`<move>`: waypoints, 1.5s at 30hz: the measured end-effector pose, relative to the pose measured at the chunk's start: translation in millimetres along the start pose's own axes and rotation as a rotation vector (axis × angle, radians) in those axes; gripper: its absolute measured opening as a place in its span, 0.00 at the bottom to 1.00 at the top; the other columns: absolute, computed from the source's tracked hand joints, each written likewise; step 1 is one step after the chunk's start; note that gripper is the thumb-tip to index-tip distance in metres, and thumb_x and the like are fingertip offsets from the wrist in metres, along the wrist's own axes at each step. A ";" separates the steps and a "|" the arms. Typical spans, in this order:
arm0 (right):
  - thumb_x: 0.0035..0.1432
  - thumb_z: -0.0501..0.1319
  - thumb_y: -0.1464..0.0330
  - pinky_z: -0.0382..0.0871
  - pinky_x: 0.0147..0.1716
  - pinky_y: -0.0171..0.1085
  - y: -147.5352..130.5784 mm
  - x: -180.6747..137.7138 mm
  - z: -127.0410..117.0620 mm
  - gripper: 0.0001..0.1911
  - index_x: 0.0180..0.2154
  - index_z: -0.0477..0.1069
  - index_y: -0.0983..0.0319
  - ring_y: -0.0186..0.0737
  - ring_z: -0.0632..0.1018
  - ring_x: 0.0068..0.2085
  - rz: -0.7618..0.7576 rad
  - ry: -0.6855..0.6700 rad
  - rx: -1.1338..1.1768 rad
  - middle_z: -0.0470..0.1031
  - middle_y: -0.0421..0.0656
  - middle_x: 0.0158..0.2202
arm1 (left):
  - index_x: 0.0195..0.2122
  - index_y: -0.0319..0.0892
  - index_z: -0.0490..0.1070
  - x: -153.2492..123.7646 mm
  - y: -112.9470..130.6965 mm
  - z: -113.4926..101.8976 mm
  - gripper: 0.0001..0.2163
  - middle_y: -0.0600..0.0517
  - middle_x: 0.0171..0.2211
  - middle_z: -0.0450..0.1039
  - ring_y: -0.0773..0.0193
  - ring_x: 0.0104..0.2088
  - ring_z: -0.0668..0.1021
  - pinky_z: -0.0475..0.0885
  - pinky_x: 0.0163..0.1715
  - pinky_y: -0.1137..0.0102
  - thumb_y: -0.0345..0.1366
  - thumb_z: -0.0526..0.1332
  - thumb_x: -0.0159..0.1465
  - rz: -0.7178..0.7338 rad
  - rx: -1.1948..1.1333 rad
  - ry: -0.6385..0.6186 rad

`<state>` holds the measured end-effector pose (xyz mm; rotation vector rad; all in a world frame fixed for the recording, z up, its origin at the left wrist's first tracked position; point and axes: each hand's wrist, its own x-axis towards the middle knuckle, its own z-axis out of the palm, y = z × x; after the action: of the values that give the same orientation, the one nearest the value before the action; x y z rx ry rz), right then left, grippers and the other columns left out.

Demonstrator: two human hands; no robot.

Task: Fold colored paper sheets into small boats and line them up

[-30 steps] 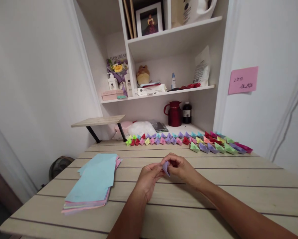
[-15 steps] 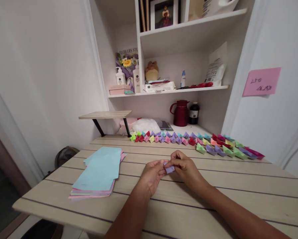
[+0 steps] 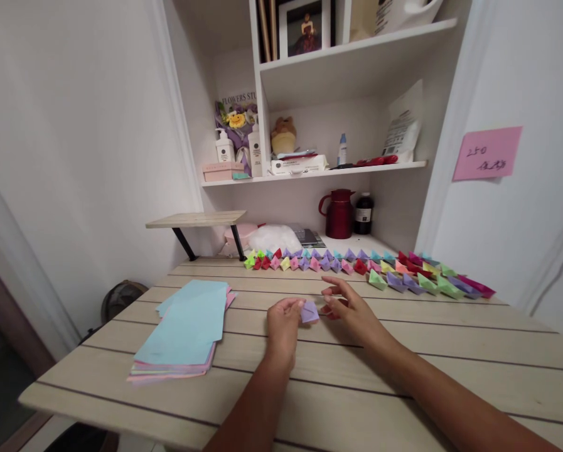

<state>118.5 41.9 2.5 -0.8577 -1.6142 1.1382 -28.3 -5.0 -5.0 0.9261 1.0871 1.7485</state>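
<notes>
A small folded piece of purple paper (image 3: 310,312) is pinched at its left edge between the thumb and fingers of my left hand (image 3: 284,323). It is held above the wooden table (image 3: 356,402), with a crease line across its face. Just to its right is my right hand (image 3: 349,307), its fingers spread and holding nothing. Behind both hands, folded paper boats (image 3: 378,280) in many colours stand in rows along the back of the table. To the left lies a stack of coloured paper sheets (image 3: 182,329), with light blue on top.
A small raised wooden stand (image 3: 196,218) with black legs is at the back left. The white shelf unit (image 3: 309,177) behind the table holds a red jug (image 3: 339,215), a dark bottle (image 3: 363,215) and pump bottles (image 3: 225,147). A pink note (image 3: 487,154) sticks to the right wall.
My right hand has let go of the purple paper and opened, moving slightly right. My left hand keeps the paper and has turned it so more of its face shows.
</notes>
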 end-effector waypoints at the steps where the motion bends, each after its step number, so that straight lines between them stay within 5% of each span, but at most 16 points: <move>1: 0.56 0.58 0.56 0.70 0.32 0.38 0.1 0.4 -1.1 0.23 0.51 0.65 0.58 0.38 0.77 0.33 0.073 -0.019 0.036 0.69 0.45 0.43 | 0.29 0.38 0.78 0.4 1.1 0.0 0.10 0.52 0.23 0.75 0.65 0.23 0.75 0.69 0.24 0.72 0.40 0.68 0.51 0.014 0.011 0.007; 7: 0.53 0.53 0.41 0.67 0.26 0.35 -13.5 -3.3 -0.9 0.31 0.30 0.71 0.63 0.37 0.76 0.27 0.291 -0.254 0.089 0.75 0.46 0.27 | 0.27 0.40 0.79 -1.3 2.6 4.2 0.07 0.52 0.22 0.76 0.65 0.21 0.74 0.68 0.18 0.73 0.38 0.68 0.50 0.078 0.100 0.006; 14: 0.44 0.68 0.51 0.61 0.22 0.30 -12.6 -6.4 -1.9 0.22 0.26 0.66 0.62 0.31 0.71 0.24 0.260 -0.311 0.061 0.73 0.39 0.23 | 0.29 0.41 0.79 -4.8 2.4 5.3 0.04 0.52 0.25 0.78 0.67 0.17 0.74 0.67 0.16 0.74 0.35 0.67 0.52 0.095 0.183 -0.004; 19: 0.41 0.69 0.55 0.57 0.20 0.29 -1.5 -4.5 -1.4 0.21 0.21 0.65 0.63 0.28 0.67 0.20 0.286 -0.318 0.048 0.72 0.39 0.20 | 0.28 0.40 0.79 -2.1 1.1 5.1 0.05 0.51 0.26 0.78 0.67 0.18 0.74 0.67 0.17 0.74 0.34 0.68 0.50 0.060 0.166 -0.003; 24: 0.41 0.68 0.56 0.60 0.21 0.31 2.7 -4.1 5.0 0.19 0.20 0.66 0.63 0.30 0.70 0.20 0.260 -0.309 0.063 0.73 0.39 0.20 | 0.29 0.36 0.78 0.2 2.4 1.4 0.12 0.50 0.23 0.76 0.67 0.18 0.73 0.67 0.18 0.73 0.39 0.71 0.47 -0.024 0.085 -0.028; 29: 0.46 0.64 0.54 0.61 0.21 0.32 -3.2 0.0 4.6 0.19 0.20 0.67 0.62 0.31 0.70 0.18 0.177 -0.231 0.040 0.69 0.36 0.16 | 0.41 0.39 0.75 2.0 8.7 -9.2 0.23 0.49 0.31 0.76 0.68 0.26 0.76 0.72 0.32 0.71 0.49 0.69 0.50 -0.032 -0.018 0.022; 32: 0.48 0.63 0.54 0.63 0.24 0.32 -6.8 1.3 0.6 0.19 0.20 0.67 0.62 0.32 0.71 0.20 0.111 -0.192 0.006 0.70 0.36 0.16 | 0.40 0.39 0.76 3.0 10.7 -11.5 0.24 0.49 0.32 0.75 0.67 0.30 0.76 0.70 0.37 0.70 0.53 0.69 0.49 -0.083 -0.079 0.010; 37: 0.49 0.64 0.57 0.60 0.22 0.32 -6.7 -4.4 3.8 0.17 0.20 0.68 0.62 0.32 0.69 0.19 0.061 -0.212 -0.053 0.69 0.36 0.15 | 0.30 0.35 0.78 3.4 6.8 -9.9 0.19 0.51 0.24 0.73 0.69 0.25 0.71 0.65 0.30 0.73 0.47 0.72 0.46 -0.122 -0.023 -0.118; 42: 0.51 0.63 0.53 0.62 0.24 0.32 -3.7 -6.8 10.7 0.19 0.22 0.68 0.62 0.34 0.72 0.21 0.042 -0.245 -0.037 0.71 0.37 0.17 | 0.26 0.35 0.77 3.9 4.4 -14.0 0.15 0.56 0.18 0.68 0.72 0.21 0.65 0.60 0.25 0.74 0.42 0.74 0.43 -0.103 -0.035 -0.067; 45: 0.55 0.53 0.45 0.65 0.26 0.34 -4.8 -4.9 9.4 0.28 0.27 0.70 0.63 0.35 0.74 0.22 0.050 -0.253 0.013 0.74 0.41 0.24 | 0.28 0.36 0.77 4.3 6.6 -16.5 0.16 0.56 0.19 0.68 0.73 0.21 0.65 0.62 0.27 0.74 0.43 0.74 0.44 -0.100 -0.072 -0.045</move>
<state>111.0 33.3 4.5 -0.7733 -1.7958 1.3334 -46.3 -7.5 -3.9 0.8480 1.0177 1.6664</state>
